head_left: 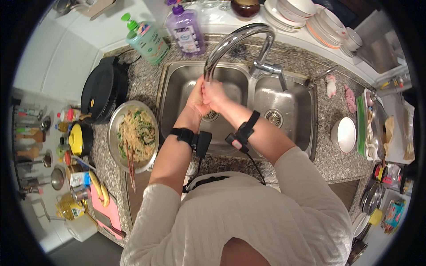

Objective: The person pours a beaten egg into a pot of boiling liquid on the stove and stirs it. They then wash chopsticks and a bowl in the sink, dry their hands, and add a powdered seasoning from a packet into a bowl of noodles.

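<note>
The two bare hands meet under the mouth of the curved, polished steel tap [235, 42], over the left basin of the double stainless-steel sink [235, 97]. The left hand [196, 98] is cupped against the right hand [215, 94], fingers folded over one another, and nothing can be seen held between them; whether water is running cannot be told from this view. Wet skin on skin is slippery, so the hold between the hands is likely a loose, sliding one rather than a firm clasp. The tap itself looks rigid and fixed, smooth and probably slick when wet; its lever handle [278, 73] at the base on the right is the natural place to take hold of it. Each forearm carries a black strap with a small device, the left wrist band [191, 135] and the right wrist band [244, 133], the latter trailing a thin black cable.

Just left of the sink, on the speckled granite counter [328, 159], stands a wide metal bowl of noodles and greens [133, 135] with dark chopsticks [131, 164] resting on its rim. Behind the sink stand a green soap bottle [146, 40] and a purple soap bottle [186, 29]. To the right sits a white bowl [344, 135], with stacked white plates [306, 15] beyond.
</note>
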Demonstrator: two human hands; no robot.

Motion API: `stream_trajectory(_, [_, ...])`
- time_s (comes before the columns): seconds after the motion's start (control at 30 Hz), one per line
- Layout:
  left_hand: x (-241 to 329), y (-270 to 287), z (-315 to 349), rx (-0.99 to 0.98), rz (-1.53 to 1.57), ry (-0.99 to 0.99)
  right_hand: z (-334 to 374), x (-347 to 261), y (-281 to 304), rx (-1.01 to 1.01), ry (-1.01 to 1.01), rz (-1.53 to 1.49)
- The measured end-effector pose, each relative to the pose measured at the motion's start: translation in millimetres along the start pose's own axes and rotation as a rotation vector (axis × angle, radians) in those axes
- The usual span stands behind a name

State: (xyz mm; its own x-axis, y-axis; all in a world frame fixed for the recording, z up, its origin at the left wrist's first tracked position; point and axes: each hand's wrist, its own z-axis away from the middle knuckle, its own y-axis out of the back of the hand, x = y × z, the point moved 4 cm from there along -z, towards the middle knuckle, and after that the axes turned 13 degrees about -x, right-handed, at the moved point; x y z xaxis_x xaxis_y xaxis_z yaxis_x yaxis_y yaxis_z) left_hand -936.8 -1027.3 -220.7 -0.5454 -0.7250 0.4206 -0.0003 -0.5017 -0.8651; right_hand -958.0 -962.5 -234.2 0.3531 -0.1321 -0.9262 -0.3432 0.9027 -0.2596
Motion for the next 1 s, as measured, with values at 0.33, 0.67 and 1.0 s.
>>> stream_trajectory(0.33, [-5.2,-34.3,1.6,0.219,0.057,-0.211,4.3,-24.6,45.0,0.129,0.159,0.078])
stream_trajectory(0.67, [-3.9,-50.9,-18.8,0.165,-0.03,-0.336,30.5,-21.7,-0.6,-0.223,0.094,-0.974])
stream_trajectory(1.0, [-12.7,1.9,2.3,0.376,-0.866,-0.295,61.7,3.9,52.6,-0.126,-0.186,0.198])
